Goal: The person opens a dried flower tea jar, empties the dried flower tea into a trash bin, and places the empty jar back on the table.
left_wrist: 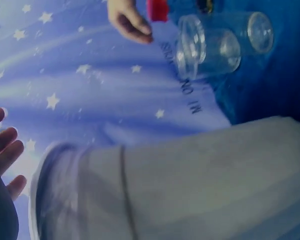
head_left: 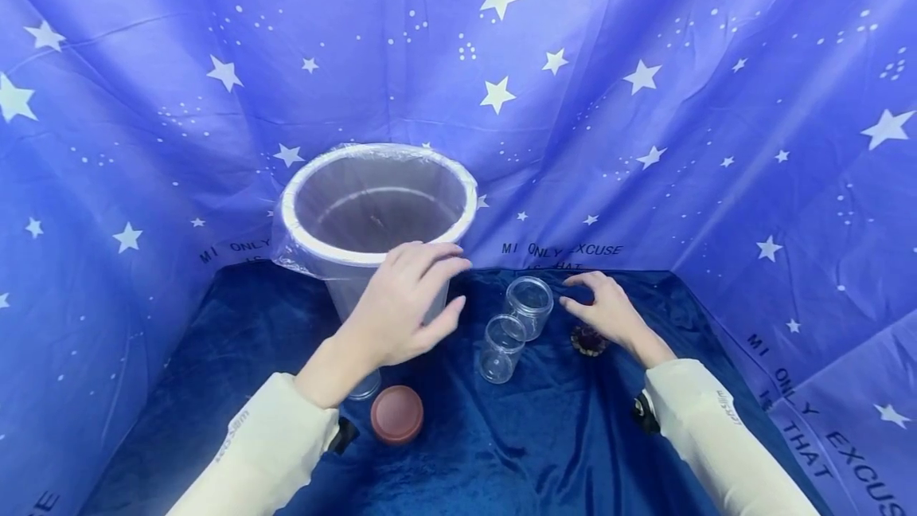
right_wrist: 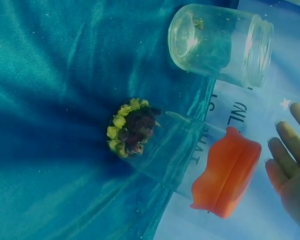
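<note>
My left hand is raised in front of the lined bin, its fingers slightly bent and holding nothing. In the left wrist view its fingertips show beside the rim of the pale bin. Over at the right, my right hand hovers with loosely bent fingers above a clear jar with dried flowers at its bottom. The right wrist view shows that jar's wavy-edged orange-red lid, the yellow and dark flowers inside, and my fingers a little apart from the lid.
Two clear jars stand close together between the hands. A round reddish lid lies near the left forearm, by a clear round base partly hidden by the wrist. Dark blue cloth covers the table; a starry curtain hangs behind.
</note>
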